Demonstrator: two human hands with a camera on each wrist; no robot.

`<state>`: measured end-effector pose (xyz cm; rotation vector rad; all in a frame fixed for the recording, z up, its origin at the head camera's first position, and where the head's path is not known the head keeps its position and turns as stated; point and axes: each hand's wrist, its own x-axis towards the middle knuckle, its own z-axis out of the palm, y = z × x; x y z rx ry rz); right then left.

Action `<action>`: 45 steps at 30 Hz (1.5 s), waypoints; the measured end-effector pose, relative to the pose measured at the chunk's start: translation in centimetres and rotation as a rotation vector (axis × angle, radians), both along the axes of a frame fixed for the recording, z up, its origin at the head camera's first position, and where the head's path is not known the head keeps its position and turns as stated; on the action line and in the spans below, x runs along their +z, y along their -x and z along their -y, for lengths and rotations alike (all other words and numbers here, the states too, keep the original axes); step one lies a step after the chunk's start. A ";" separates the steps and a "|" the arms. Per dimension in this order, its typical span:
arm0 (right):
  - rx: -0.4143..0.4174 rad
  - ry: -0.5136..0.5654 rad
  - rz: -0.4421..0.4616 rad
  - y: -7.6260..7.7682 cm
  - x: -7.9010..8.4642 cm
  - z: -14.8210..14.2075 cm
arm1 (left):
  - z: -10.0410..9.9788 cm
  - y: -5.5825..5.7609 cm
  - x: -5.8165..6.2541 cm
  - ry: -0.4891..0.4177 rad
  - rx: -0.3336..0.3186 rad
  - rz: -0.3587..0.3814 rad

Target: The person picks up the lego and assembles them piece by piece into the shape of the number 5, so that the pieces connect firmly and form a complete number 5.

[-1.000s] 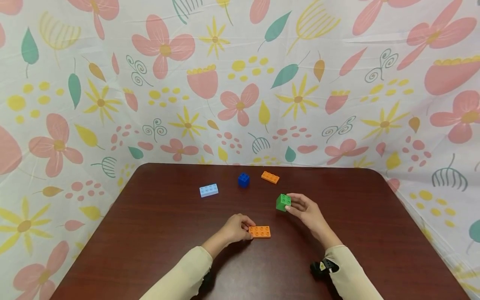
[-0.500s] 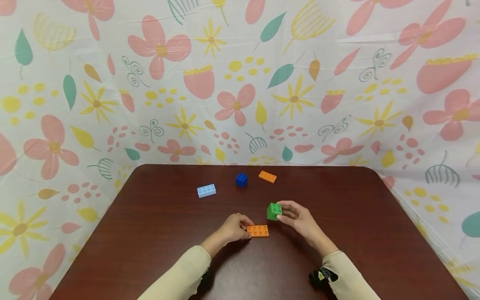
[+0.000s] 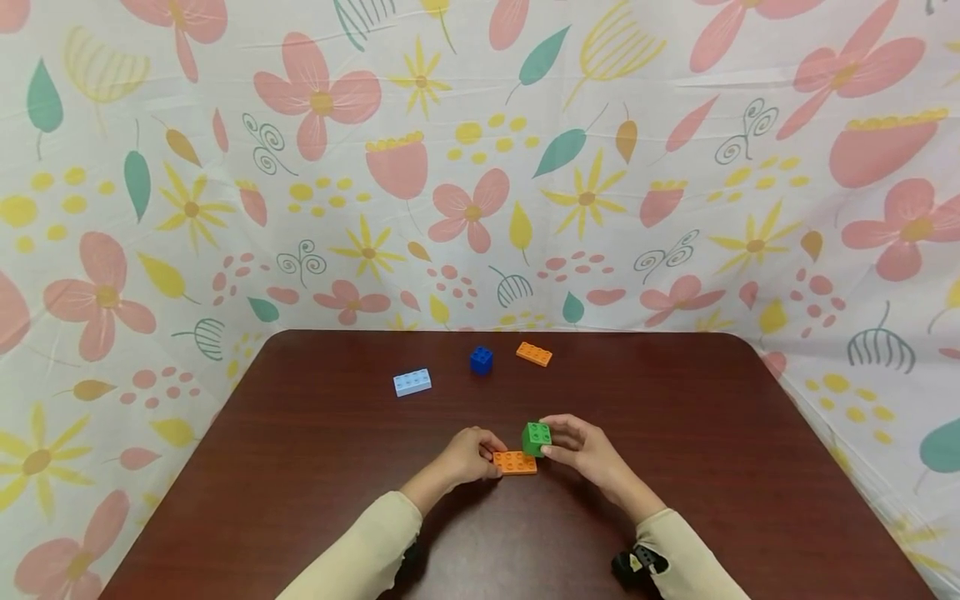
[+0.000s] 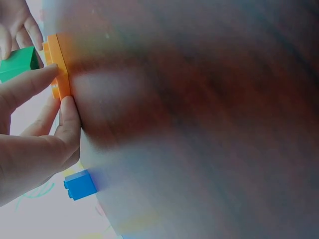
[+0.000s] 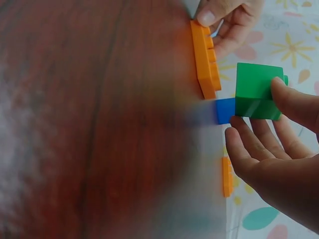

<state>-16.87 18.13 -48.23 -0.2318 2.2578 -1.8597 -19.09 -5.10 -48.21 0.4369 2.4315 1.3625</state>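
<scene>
A flat orange building brick (image 3: 515, 463) lies on the table, and my left hand (image 3: 467, 457) pinches its left end between thumb and fingers. In the left wrist view that orange brick (image 4: 62, 69) has its studs facing away from the table. My right hand (image 3: 595, 458) holds a green square brick (image 3: 537, 438) by its right side, studs up. The green brick hangs just over the orange brick's right end; in the right wrist view a gap shows between the green brick (image 5: 256, 89) and the orange one (image 5: 202, 59).
Farther back on the dark brown table (image 3: 337, 467) lie a light blue brick (image 3: 412, 382), a dark blue square brick (image 3: 482, 360) and a second flat orange brick (image 3: 534, 354). A flower-patterned cloth (image 3: 472, 275) hangs behind the table.
My right hand has carried the green brick left and toward me, from the right of the orange brick to above its right end. My left hand has kept its hold on the orange brick.
</scene>
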 end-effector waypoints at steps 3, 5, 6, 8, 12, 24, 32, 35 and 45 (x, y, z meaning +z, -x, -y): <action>0.012 0.004 0.007 -0.1 -0.2 0.1 | 0.0 0.0 -0.1 0.004 0.000 -0.001; 0.018 0.007 0.014 -0.2 -0.3 0.2 | -0.1 0.0 -0.1 0.008 0.001 0.001; 0.021 0.006 0.016 -0.2 -0.3 0.2 | -0.1 0.0 -0.1 0.008 0.001 0.001; 0.027 0.005 0.017 -0.3 -0.4 0.2 | -0.1 0.0 -0.2 0.006 0.001 -0.005; 0.047 0.004 0.016 -0.4 -0.4 0.3 | -0.1 0.0 -0.2 0.001 0.005 -0.008; 0.075 0.024 0.061 -0.7 -0.1 0.7 | 0.0 0.1 -0.1 0.000 0.011 0.033; 0.058 0.002 0.061 -0.8 0.0 0.9 | 0.0 0.1 0.0 0.008 0.010 0.030; 0.051 -0.007 0.057 -0.9 0.0 1.0 | 0.0 0.1 0.0 0.002 0.012 0.024; 0.019 -0.016 0.049 -1.0 0.0 1.2 | -0.1 0.0 0.1 0.002 0.017 0.035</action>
